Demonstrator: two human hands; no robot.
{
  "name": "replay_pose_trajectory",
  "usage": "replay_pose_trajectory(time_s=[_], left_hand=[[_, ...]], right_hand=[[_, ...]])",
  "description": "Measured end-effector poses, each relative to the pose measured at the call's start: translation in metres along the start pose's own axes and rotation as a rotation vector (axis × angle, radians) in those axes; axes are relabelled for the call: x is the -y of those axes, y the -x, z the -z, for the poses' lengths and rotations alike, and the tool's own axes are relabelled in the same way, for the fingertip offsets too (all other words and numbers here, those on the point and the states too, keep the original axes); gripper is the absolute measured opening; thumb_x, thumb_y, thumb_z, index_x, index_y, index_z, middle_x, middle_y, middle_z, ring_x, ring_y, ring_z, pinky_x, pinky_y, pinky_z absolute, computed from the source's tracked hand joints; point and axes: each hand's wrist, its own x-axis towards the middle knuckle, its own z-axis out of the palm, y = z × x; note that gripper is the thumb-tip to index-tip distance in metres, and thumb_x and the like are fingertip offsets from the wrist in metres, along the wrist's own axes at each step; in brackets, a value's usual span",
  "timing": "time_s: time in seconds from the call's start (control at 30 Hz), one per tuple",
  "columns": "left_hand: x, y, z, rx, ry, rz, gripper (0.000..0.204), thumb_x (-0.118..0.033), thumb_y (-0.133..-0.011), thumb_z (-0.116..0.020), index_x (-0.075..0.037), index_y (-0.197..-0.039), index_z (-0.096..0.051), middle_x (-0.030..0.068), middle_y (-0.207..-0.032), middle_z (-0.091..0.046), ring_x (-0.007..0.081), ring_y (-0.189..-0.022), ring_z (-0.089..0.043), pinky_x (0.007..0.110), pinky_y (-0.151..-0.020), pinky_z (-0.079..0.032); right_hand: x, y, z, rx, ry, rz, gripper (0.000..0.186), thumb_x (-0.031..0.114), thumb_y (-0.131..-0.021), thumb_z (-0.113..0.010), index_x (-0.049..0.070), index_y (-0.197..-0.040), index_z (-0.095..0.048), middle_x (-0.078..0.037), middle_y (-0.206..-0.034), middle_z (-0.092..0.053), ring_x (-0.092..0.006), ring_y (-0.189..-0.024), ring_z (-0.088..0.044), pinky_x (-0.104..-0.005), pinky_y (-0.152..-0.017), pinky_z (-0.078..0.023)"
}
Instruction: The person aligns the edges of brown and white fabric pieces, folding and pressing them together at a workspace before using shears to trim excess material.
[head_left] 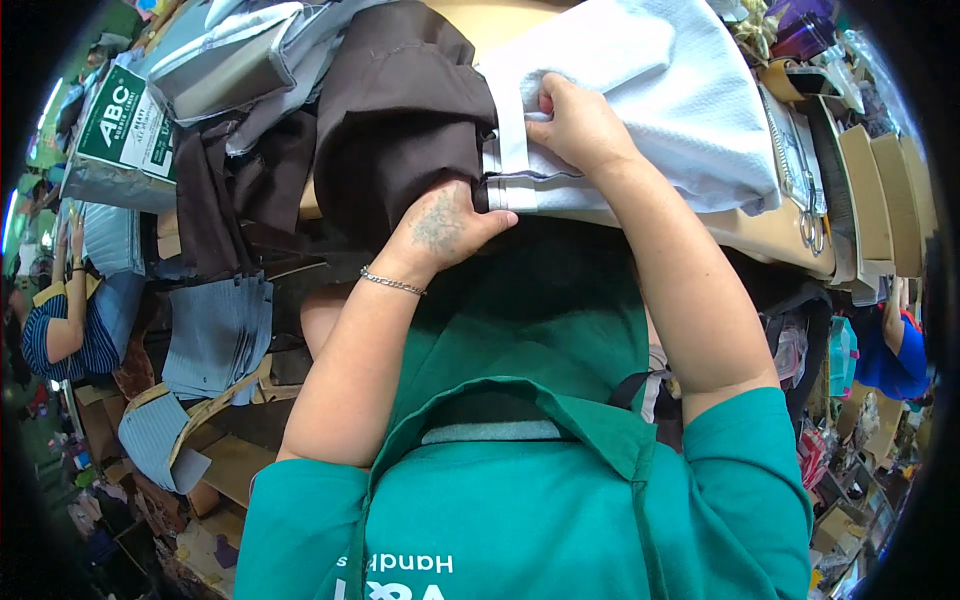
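Observation:
A piece of white quilted fabric (650,100) lies on the table edge in front of me, joined along a white strip (510,125) to dark brown fabric (395,110). My left hand (445,225) reaches into the folds of the brown fabric. Its fingers are hidden there, while the thumb rests by the lower end of the strip. My right hand (580,120) is on the white fabric, its fingers curled and pinching beside the strip.
A green and white box (125,135) stands at the left near grey fabric pieces (230,75). Stacked grey-blue sheets (215,335) lie lower left. Scissors (812,225) are at the table's right edge, beside cardboard (865,190). Other people (65,310) are at both sides.

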Motion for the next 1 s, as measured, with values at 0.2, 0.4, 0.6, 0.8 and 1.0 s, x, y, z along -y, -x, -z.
replay_pose_trajectory(time_s=[0.2,0.4,0.6,0.8,1.0], left_hand=[[0.002,-0.017,-0.002,-0.189,-0.029,-0.004,0.05,-0.037,-0.07,-0.069,0.012,-0.075,-0.06,0.0329,-0.074,-0.058,0.0422,-0.077,-0.061,0.042,-0.073,-0.049],[0.051,-0.004,-0.027,-0.695,-0.281,-0.359,0.051,-0.036,-0.072,-0.072,0.008,-0.094,-0.061,0.0293,-0.085,-0.061,0.0391,-0.083,-0.062,0.037,-0.078,-0.049],[0.056,0.063,0.066,0.117,0.565,-0.079,0.033,-0.018,-0.083,-0.066,0.005,-0.107,-0.062,0.0152,-0.107,-0.062,0.0205,-0.09,-0.063,0.028,-0.083,-0.047],[-0.005,0.03,0.032,-0.452,0.094,-0.659,0.01,-0.014,-0.078,-0.068,-0.006,-0.082,-0.066,0.0075,-0.102,-0.061,0.0224,-0.093,-0.058,0.035,-0.08,-0.048],[0.023,-0.032,-0.005,-0.422,-0.385,-0.457,0.044,-0.047,-0.064,-0.073,-0.026,-0.102,-0.069,0.0083,-0.149,-0.015,0.0362,-0.138,0.0,0.073,-0.094,-0.017]], right_hand=[[-0.001,-0.013,-0.005,-0.067,-0.016,-0.041,0.035,0.027,-0.071,-0.071,0.001,-0.091,-0.057,-0.019,-0.088,-0.064,-0.0335,-0.087,-0.062,-0.0392,-0.078,-0.048],[0.004,-0.012,-0.007,-0.073,-0.028,-0.043,0.033,0.027,-0.071,-0.072,0.002,-0.085,-0.054,-0.019,-0.084,-0.063,-0.0327,-0.082,-0.062,-0.0388,-0.074,-0.048],[0.003,-0.009,0.001,0.002,0.037,-0.077,0.043,0.028,-0.072,-0.071,0.001,-0.103,-0.056,-0.02,-0.097,-0.063,-0.0329,-0.096,-0.061,-0.0387,-0.086,-0.047],[0.002,-0.014,0.002,0.07,0.023,-0.077,0.045,0.029,-0.072,-0.072,0.0,-0.102,-0.056,-0.02,-0.097,-0.064,-0.0327,-0.096,-0.061,-0.039,-0.085,-0.047],[0.004,-0.015,0.002,0.029,0.032,-0.061,0.042,0.029,-0.071,-0.071,0.0,-0.098,-0.058,-0.021,-0.095,-0.064,-0.0344,-0.094,-0.061,-0.0402,-0.084,-0.047]])
